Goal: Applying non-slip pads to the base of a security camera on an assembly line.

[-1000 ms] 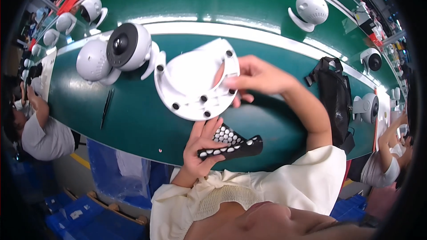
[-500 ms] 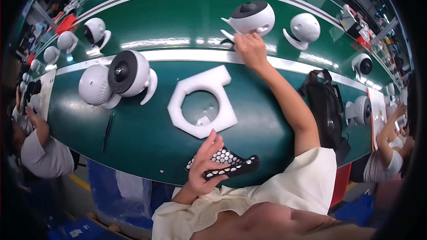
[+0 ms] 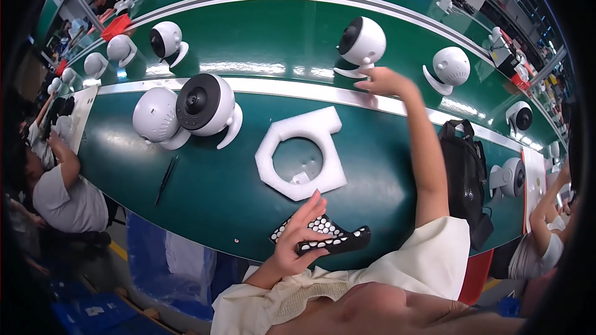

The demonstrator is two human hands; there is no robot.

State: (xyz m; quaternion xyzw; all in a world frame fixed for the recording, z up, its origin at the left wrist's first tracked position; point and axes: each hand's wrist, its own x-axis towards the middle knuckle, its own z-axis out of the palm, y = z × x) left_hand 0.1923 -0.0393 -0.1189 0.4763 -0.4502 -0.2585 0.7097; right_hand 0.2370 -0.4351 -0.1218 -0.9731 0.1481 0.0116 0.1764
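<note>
My left hand [image 3: 296, 239] is at the table's near edge, with a curled black sheet with white round dots [image 3: 338, 243] pinched between thumb and fingers; some of its other fingers stretch forward. My right hand [image 3: 386, 82] reaches far over the table, fingers extended and apart, right beside the foot of a white ball-shaped camera [image 3: 370, 40]. This camera has a black front and stands upright on its curved stand on the green belt [image 3: 261, 37]. Between my hands and the belt lies a white foam frame [image 3: 270, 158] with a round hole.
Two more ball cameras [image 3: 217, 96] [image 3: 154, 115] stand together at the left on the table. Near them lies a thin black pen-like tool [image 3: 166, 180]. A black bag [image 3: 462, 174] is right of my arm. Another camera [image 3: 451, 67] sits on the belt; co-workers sit both sides.
The camera at my right hand was tilted in its grip; now it stands upright on the belt and the fingers have let go. My left hand keeps the dotted sheet. The view has shifted slightly.
</note>
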